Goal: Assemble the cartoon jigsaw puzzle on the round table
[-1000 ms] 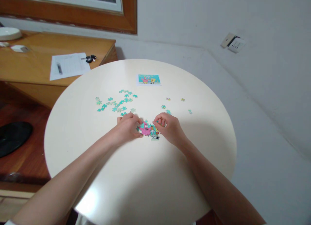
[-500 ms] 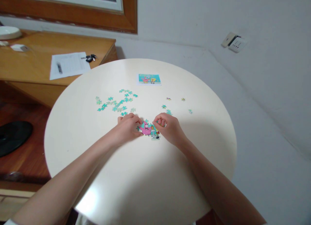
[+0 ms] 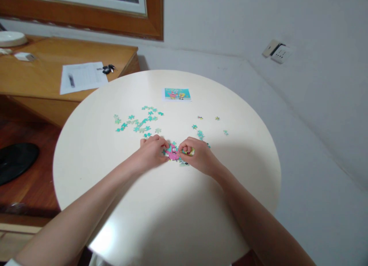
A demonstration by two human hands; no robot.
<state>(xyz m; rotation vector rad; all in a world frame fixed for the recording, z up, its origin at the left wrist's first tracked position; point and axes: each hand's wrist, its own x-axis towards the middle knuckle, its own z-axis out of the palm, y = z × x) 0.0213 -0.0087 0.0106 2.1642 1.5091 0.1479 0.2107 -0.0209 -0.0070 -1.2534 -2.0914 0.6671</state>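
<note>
A partly joined jigsaw puzzle (image 3: 173,153), with a pink cartoon figure on a teal ground, lies flat on the round white table (image 3: 161,212). My left hand (image 3: 153,151) curls at its left side, thumb and forefinger holding that edge. Over the puzzle's right part, my right hand (image 3: 198,154) has thumb and forefinger pinched at a puzzle piece; the fingers mostly hide it. Yellow-printed parts show under that hand, and the puzzle's lower right is partly covered.
Several loose teal pieces (image 3: 138,124) are spread beyond my left hand. A few more pieces (image 3: 200,134) lie past my right hand. A small picture card (image 3: 177,94) sits near the far edge. Paper (image 3: 83,77) and keys (image 3: 107,69) rest on the wooden desk (image 3: 86,49).
My right hand has moved slightly left and down, its pinched fingertips now over the middle of the puzzle, covering more of it. The left hand has stayed at the puzzle's left edge.
</note>
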